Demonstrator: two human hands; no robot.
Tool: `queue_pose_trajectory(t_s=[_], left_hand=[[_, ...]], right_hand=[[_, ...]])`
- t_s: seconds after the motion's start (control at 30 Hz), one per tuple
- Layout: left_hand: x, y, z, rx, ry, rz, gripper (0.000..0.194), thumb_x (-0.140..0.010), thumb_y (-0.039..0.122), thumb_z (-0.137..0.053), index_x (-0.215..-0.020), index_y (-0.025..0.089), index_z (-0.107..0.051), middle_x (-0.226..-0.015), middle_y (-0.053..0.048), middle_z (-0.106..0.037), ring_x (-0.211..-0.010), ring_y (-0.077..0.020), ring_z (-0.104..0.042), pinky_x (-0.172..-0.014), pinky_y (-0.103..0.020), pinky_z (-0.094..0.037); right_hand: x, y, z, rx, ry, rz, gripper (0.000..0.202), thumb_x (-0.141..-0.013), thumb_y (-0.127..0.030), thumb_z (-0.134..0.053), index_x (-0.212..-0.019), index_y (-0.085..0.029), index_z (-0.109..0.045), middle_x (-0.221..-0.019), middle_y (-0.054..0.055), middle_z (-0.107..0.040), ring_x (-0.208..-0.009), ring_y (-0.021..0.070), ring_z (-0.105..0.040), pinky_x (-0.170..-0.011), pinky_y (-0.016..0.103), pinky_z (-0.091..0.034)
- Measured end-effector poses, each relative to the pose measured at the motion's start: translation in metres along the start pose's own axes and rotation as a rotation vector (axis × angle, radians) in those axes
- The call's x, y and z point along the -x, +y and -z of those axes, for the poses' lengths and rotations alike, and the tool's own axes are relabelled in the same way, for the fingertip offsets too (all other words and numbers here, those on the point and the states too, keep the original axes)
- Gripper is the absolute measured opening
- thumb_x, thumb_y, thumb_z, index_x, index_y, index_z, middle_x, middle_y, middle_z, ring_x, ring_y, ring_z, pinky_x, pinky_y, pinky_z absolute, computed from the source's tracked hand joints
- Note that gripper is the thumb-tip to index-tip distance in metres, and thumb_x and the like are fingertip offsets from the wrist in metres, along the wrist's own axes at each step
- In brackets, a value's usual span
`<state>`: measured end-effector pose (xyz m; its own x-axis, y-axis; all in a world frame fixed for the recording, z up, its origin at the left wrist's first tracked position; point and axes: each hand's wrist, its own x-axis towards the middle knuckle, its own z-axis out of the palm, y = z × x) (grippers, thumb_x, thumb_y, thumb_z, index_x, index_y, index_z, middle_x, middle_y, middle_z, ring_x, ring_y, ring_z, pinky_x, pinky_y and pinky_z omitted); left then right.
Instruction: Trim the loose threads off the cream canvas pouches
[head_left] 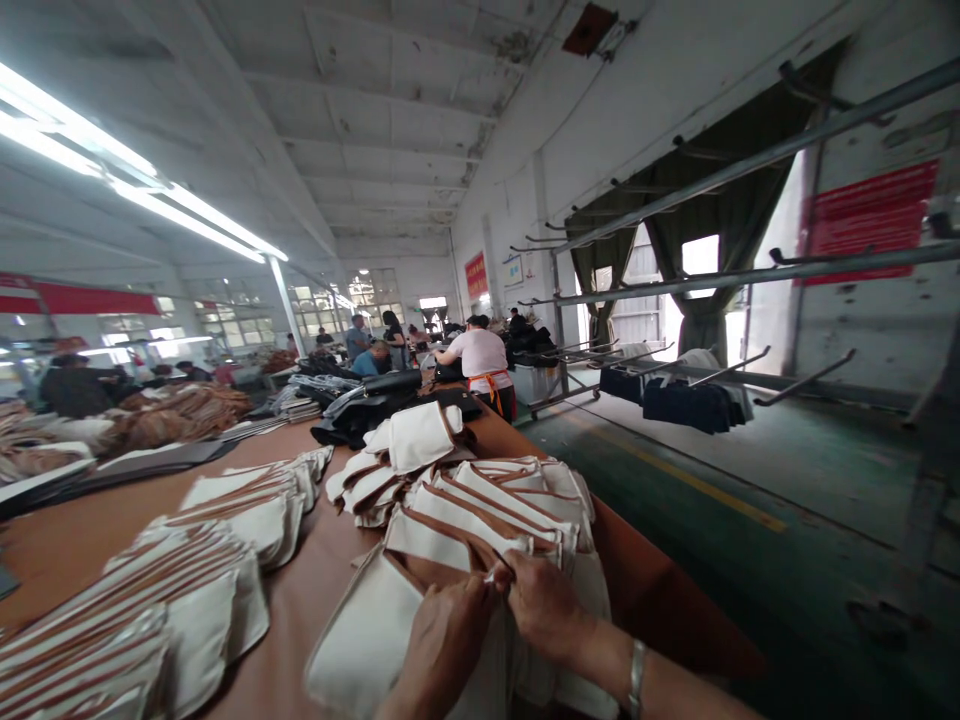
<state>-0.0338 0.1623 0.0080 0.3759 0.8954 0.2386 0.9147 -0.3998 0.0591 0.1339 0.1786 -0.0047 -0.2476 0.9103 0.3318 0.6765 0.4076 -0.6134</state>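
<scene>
My left hand [450, 628] and my right hand [546, 603] meet over a cream fabric pouch [367, 620] with brown edging, near the front edge of the table. The fingers of both are closed, pinching at the pouch's upper edge. A short dark sliver shows at my right fingertips; its kind is too small to tell. A silver bracelet [637, 676] circles my right wrist. Just beyond my hands, similar pouches [480, 505] lie overlapped in a heap, and one pouch [420, 438] rests flat on top at the far side.
Rows of cream and brown pouches [210, 590] cover the left of the brown table [292, 610]. Black material [367, 405] lies farther back. A metal rack [675, 280] with prongs and hanging dark bags [690, 403] stands right. A person in a light top [484, 360] works ahead.
</scene>
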Motion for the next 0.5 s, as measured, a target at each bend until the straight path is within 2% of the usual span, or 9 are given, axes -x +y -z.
queue_pose_trajectory(t_s=[0.17,0.27,0.37,0.43,0.5], left_hand=[[0.005,0.006,0.008,-0.081,-0.067,0.025,0.035,-0.093,0.008,-0.038,-0.103,0.024,-0.068,-0.082,-0.007,-0.078,-0.076,-0.0264,-0.075,-0.067,-0.033,-0.046],[0.008,0.011,0.016,-0.101,-0.108,0.034,0.042,-0.086,0.001,-0.042,-0.106,0.027,-0.068,-0.084,-0.007,-0.079,-0.079,-0.0285,-0.075,-0.073,-0.038,-0.049],[0.013,0.011,0.029,-0.110,-0.109,0.077,0.034,-0.086,0.005,-0.044,-0.096,0.024,-0.071,-0.081,-0.008,-0.080,-0.082,-0.0301,-0.076,-0.077,-0.040,-0.049],[0.020,0.005,0.043,-0.115,-0.091,0.133,0.031,-0.092,0.014,-0.041,-0.088,0.022,-0.070,-0.078,-0.010,-0.079,-0.080,-0.0325,-0.076,-0.071,-0.039,-0.049],[0.031,-0.008,0.065,-0.111,-0.064,0.197,0.035,-0.096,0.025,-0.036,-0.084,0.023,-0.069,-0.077,-0.011,-0.079,-0.076,-0.0347,-0.075,-0.060,-0.036,-0.046]], right_hand=[[-0.005,-0.003,-0.009,0.001,0.001,0.028,0.031,-0.082,-0.006,-0.043,-0.099,-0.017,-0.067,-0.090,0.007,-0.071,-0.084,0.0197,-0.065,-0.077,0.027,-0.043],[-0.002,0.004,-0.015,-0.001,-0.004,0.060,0.031,-0.081,-0.006,-0.045,-0.099,-0.018,-0.067,-0.094,0.006,-0.071,-0.089,0.0208,-0.065,-0.080,0.027,-0.043],[0.001,0.021,-0.018,-0.004,-0.008,0.074,0.031,-0.078,-0.008,-0.050,-0.101,-0.019,-0.068,-0.105,0.006,-0.070,-0.098,0.0228,-0.064,-0.085,0.027,-0.044],[0.000,0.035,-0.017,-0.005,0.010,0.044,0.035,-0.077,-0.007,-0.049,-0.104,-0.017,-0.068,-0.110,0.009,-0.069,-0.102,0.0230,-0.063,-0.090,0.027,-0.043],[-0.003,0.045,-0.017,-0.011,0.034,0.003,0.039,-0.077,-0.004,-0.044,-0.106,-0.016,-0.067,-0.109,0.010,-0.069,-0.103,0.0220,-0.063,-0.092,0.027,-0.043]])
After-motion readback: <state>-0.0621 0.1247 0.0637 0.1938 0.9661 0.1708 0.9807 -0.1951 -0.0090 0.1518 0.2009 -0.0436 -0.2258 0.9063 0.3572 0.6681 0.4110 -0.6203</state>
